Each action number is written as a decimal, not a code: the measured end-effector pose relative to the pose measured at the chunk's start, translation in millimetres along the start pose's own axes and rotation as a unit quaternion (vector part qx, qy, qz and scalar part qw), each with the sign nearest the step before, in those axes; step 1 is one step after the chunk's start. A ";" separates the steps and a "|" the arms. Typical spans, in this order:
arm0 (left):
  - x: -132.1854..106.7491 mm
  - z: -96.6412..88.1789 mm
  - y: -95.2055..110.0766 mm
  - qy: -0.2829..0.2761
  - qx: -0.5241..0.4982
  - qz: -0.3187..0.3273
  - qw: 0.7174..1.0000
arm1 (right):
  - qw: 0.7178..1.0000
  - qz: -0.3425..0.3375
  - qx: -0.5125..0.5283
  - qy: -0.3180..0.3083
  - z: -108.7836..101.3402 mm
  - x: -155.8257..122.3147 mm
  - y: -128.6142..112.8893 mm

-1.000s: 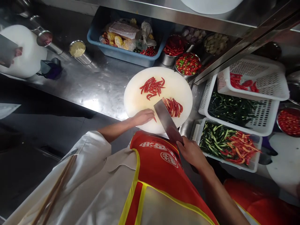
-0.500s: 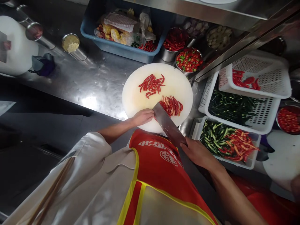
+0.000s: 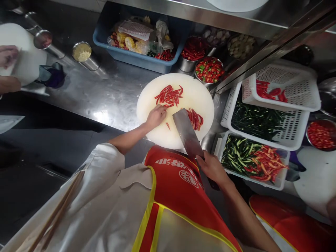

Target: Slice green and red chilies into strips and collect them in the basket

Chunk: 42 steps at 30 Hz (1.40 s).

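Observation:
A round white cutting board (image 3: 199,94) lies on the steel counter. Whole red chilies (image 3: 169,95) are heaped at its far side, and cut red chili pieces (image 3: 195,118) lie to the right. My left hand (image 3: 155,116) reaches onto the board, its fingertips touching the near edge of the whole chilies; the fingers are curled. My right hand (image 3: 212,169) grips the handle of a cleaver (image 3: 187,133), whose blade lies across the board's near right part beside the cut pieces. One small chili bit (image 3: 168,126) rests between hand and blade.
Behind the board stand a blue tub (image 3: 136,56) of produce and metal bowls of chilies (image 3: 208,70). White baskets (image 3: 265,119) with green and red chilies sit at the right. Another person's hands (image 3: 7,57) work at a white board far left. Two metal cups (image 3: 82,54) stand nearby.
My left hand has moved from beside the blade up toward the heap of whole chilies. The cleaver has shifted slightly away from the cut pile.

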<state>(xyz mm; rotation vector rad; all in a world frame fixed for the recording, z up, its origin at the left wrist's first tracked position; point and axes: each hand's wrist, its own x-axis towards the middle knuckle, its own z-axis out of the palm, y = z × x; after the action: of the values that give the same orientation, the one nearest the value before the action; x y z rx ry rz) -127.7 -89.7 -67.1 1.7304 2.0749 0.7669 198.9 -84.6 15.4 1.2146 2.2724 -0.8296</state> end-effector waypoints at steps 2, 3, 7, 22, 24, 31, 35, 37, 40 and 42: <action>20.6 -6.7 -6.8 -0.004 0.043 -0.065 0.997 | 1.000 -0.023 0.002 -0.020 0.5 -6.3 -5.8; 28.4 -10.3 -10.6 -0.026 0.063 -0.077 0.995 | 0.999 -0.035 0.002 -0.031 1.3 -7.9 -9.3; 32.4 -24.3 -22.3 -0.093 0.110 -0.031 0.989 | 0.999 -0.029 0.003 -0.044 6.3 -7.6 -15.2; -36.3 2.5 13.5 -0.154 0.024 0.224 0.962 | 0.998 -0.030 -0.024 -0.039 -21.4 -17.2 -14.7; -37.2 4.1 12.8 -0.145 0.020 0.221 0.964 | 0.998 -0.038 -0.035 -0.042 -24.9 -18.9 -13.3; -40.9 13.3 7.5 -0.134 0.013 0.214 0.968 | 0.998 -0.026 -0.038 -0.052 -12.4 9.6 -35.9; -38.5 10.2 8.4 -0.141 0.015 0.233 0.962 | 1.000 0.001 -0.004 -0.017 3.6 36.2 -42.6; -32.8 6.8 9.5 -0.147 0.021 0.238 0.960 | 1.000 0.005 0.017 -0.007 6.0 37.6 -33.6; -14.5 4.3 8.7 -0.115 0.018 0.183 0.976 | 0.998 0.032 0.051 0.014 4.4 22.3 -12.9; 3.8 5.9 6.5 -0.059 0.014 0.097 0.993 | 0.997 0.047 0.063 0.020 2.0 6.7 -2.4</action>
<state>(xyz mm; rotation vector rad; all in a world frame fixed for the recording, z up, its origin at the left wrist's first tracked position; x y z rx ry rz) -119.9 -84.1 -67.6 1.9653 1.8675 0.6735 193.5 -83.1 10.5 1.3935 2.2042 -0.9325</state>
